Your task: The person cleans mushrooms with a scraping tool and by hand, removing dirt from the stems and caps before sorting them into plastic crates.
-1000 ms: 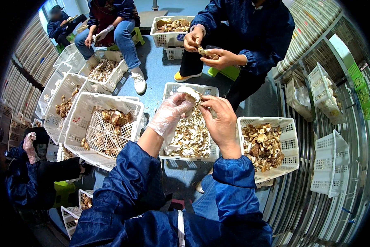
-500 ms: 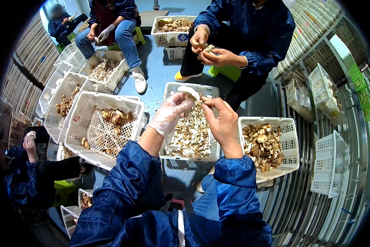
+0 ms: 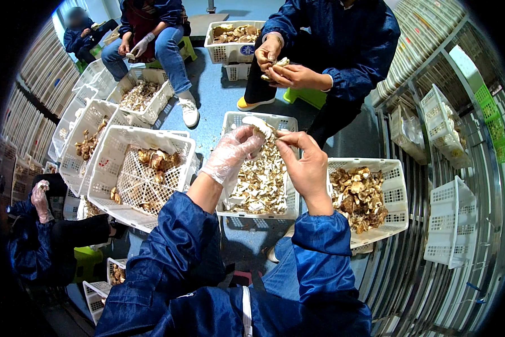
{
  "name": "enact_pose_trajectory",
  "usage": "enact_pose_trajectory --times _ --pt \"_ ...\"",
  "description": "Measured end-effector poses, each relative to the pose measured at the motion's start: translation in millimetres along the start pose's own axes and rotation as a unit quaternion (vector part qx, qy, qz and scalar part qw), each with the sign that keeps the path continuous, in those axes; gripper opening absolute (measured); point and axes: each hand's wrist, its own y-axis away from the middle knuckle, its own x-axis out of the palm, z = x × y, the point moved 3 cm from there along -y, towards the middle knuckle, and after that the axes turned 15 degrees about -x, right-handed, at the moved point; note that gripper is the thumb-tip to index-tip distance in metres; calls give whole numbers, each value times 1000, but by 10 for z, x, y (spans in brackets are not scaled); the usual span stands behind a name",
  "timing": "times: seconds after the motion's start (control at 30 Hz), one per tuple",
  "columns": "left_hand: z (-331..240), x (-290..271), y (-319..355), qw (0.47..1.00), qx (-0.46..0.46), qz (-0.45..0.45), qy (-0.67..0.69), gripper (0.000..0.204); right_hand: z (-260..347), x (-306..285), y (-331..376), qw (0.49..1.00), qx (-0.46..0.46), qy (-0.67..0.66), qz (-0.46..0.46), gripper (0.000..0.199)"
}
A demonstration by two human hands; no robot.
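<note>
My left hand point(image 3: 237, 150), in a clear plastic glove, is closed on a pale mushroom point(image 3: 258, 123) above the middle basket. The bare fingers of my right hand point(image 3: 304, 163) are pinched at the mushroom's right end; whether they also grip a small piece there is too fine to make out. Beneath both hands stands a white plastic basket point(image 3: 293, 210) filled with cut mushroom pieces point(image 3: 261, 185). To the right, another white basket point(image 3: 397, 196) holds a heap of brown mushrooms point(image 3: 358, 196). On the left, a tilted white basket point(image 3: 103, 194) contains a few brown mushrooms point(image 3: 158, 162).
Across from me a person point(image 3: 342, 50) in a blue jacket handles a mushroom. More people sit at the far left and the left edge. A basket of brown mushrooms point(image 3: 235, 35) stands at the back. Metal racks point(image 3: 415, 247) with baskets line the right side.
My hands keep almost the same place, with the mushroom tilted slightly. The person opposite has shifted their hands and turned the mushroom they hold.
</note>
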Motion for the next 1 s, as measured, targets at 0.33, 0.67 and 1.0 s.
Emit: enact_pose_trajectory --times 0.33,0.67,1.0 --pt "36 -4 -34 1000 -8 -18 -1 22 84 46 -14 990 -98 97 28 16" --pt "12 -10 -20 999 -21 -27 -2 20 122 39 -36 984 -136 116 16 16" --pt "29 -14 -25 1000 -26 -15 1 23 54 24 -5 989 -84 116 23 15"
